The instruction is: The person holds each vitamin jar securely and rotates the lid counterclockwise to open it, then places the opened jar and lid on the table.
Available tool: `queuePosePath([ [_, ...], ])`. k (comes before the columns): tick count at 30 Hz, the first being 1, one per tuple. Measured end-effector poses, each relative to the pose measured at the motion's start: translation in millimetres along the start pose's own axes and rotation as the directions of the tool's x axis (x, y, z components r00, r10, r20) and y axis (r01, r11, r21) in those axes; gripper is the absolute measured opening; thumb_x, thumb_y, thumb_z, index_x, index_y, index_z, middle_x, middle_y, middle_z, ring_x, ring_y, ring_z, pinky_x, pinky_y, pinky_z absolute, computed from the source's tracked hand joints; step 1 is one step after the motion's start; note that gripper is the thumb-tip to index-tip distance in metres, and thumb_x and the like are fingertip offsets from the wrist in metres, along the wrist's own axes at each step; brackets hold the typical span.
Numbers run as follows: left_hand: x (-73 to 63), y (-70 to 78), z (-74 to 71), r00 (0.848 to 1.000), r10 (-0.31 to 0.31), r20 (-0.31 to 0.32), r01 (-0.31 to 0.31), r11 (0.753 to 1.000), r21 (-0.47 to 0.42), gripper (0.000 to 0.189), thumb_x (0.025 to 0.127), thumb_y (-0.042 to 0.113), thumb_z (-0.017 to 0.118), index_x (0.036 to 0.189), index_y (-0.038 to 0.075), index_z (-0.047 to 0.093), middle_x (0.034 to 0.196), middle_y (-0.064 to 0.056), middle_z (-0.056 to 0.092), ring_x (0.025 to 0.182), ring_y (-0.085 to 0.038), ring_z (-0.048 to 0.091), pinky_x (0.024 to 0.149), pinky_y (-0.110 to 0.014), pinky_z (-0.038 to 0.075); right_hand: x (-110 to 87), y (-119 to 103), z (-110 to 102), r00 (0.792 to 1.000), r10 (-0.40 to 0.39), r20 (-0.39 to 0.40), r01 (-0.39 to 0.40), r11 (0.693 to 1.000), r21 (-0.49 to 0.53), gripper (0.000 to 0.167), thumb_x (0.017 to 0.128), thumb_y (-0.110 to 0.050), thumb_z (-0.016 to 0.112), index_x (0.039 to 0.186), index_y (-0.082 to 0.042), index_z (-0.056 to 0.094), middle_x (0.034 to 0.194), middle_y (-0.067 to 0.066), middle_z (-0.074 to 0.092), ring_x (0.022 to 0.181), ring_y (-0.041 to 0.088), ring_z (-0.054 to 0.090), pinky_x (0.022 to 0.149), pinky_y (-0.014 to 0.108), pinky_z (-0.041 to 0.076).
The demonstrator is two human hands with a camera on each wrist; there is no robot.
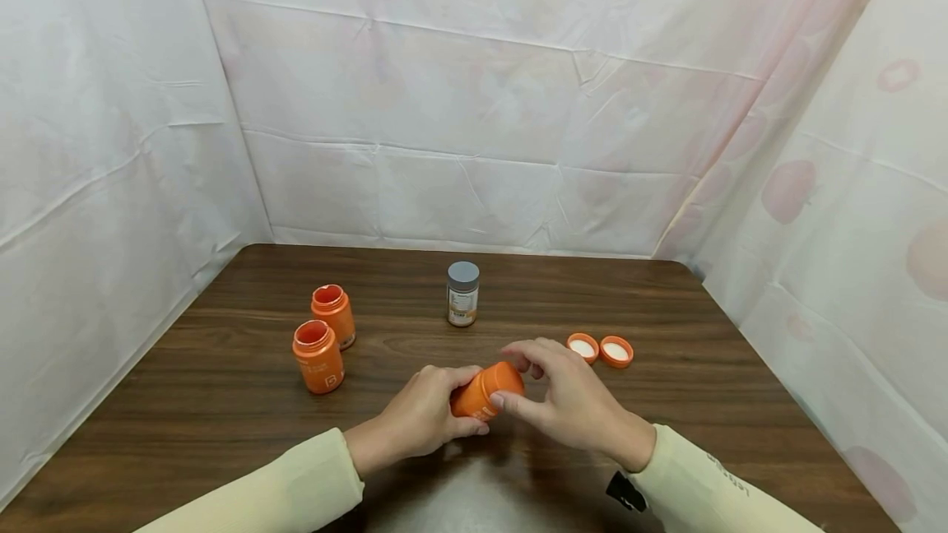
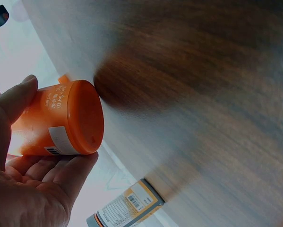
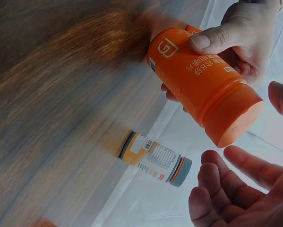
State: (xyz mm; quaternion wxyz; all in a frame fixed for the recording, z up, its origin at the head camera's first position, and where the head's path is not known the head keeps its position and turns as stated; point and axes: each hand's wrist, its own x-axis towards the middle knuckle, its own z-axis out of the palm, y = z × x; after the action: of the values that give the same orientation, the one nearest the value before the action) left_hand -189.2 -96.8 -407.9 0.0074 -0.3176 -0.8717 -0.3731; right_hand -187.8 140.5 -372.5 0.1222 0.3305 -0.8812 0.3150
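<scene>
Orange bottle (image 1: 472, 398) grasped by the left hand (image 1: 422, 408); right hand (image 1: 573, 400) loose about the cap (image 1: 507, 379).

From my station I read the left hand as gripping the bottle's body, thumb on one side and fingers opposite. The bottle lies tilted between the two hands, its capped end projecting from the grip toward the right hand. In the left wrist view I see its base beyond the fingertips. I observe the right hand unclenched, its thumb and fingers spread around the cap with gaps visible in the right wrist view. On the table (image 1: 400, 467), two uncapped orange bottles (image 1: 322, 364) stand to the left, a grey-capped bottle (image 1: 462, 300) stands upright beyond the hands, and two loose caps (image 1: 616, 351) lie beyond the right hand.
</scene>
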Motion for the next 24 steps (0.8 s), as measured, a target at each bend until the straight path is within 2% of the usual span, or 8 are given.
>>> queuePosePath([
  [5,0.2,0.3,0.3,1.000,-0.003,-0.002,0.003,1.000,-0.002,0.038,0.081,0.021,0.090,0.112,0.024,0.069,0.088,0.014,0.064,0.074,-0.003,0.059,0.067,-0.023,0.051,0.7,-0.4,1.5,1.000,0.029,0.004,-0.029,1.000,-0.010,0.045,0.086,-0.052,0.080,0.113,-0.018,0.071,0.091,-0.012,0.061,0.081,0.011,0.055,0.072,0.027,0.047],
  [12,0.2,-0.6,1.2,1.000,-0.004,0.000,0.004,1.000,-0.001,0.038,0.081,0.021,0.090,0.113,0.026,0.069,0.089,0.015,0.064,0.075,-0.003,0.060,0.068,-0.023,0.051,1.3,-0.7,2.7,0.999,0.047,0.019,-0.046,0.999,-0.015,0.039,0.086,-0.048,0.082,0.110,-0.020,0.072,0.087,-0.013,0.061,0.078,0.007,0.052,0.070,0.025,0.047],
  [20,0.6,-1.8,1.5,1.000,-0.003,-0.001,0.003,1.000,-0.003,0.038,0.081,0.021,0.090,0.112,0.026,0.069,0.089,0.015,0.065,0.075,-0.003,0.060,0.069,-0.023,0.051,1.6,0.4,3.6,1.000,-0.001,0.014,0.002,1.000,-0.022,0.033,0.085,-0.038,0.085,0.110,-0.021,0.072,0.090,-0.013,0.061,0.081,0.015,0.057,0.072,0.026,0.047],
  [24,0.3,-2.3,1.3,1.000,-0.002,-0.002,0.002,1.000,0.000,0.037,0.081,0.020,0.090,0.110,0.026,0.069,0.088,0.015,0.064,0.075,-0.003,0.060,0.068,-0.023,0.051,1.7,1.7,3.5,0.999,-0.040,0.020,0.041,0.999,-0.019,0.036,0.085,-0.033,0.086,0.114,-0.021,0.071,0.093,-0.013,0.061,0.085,0.012,0.058,0.076,0.029,0.050],
])
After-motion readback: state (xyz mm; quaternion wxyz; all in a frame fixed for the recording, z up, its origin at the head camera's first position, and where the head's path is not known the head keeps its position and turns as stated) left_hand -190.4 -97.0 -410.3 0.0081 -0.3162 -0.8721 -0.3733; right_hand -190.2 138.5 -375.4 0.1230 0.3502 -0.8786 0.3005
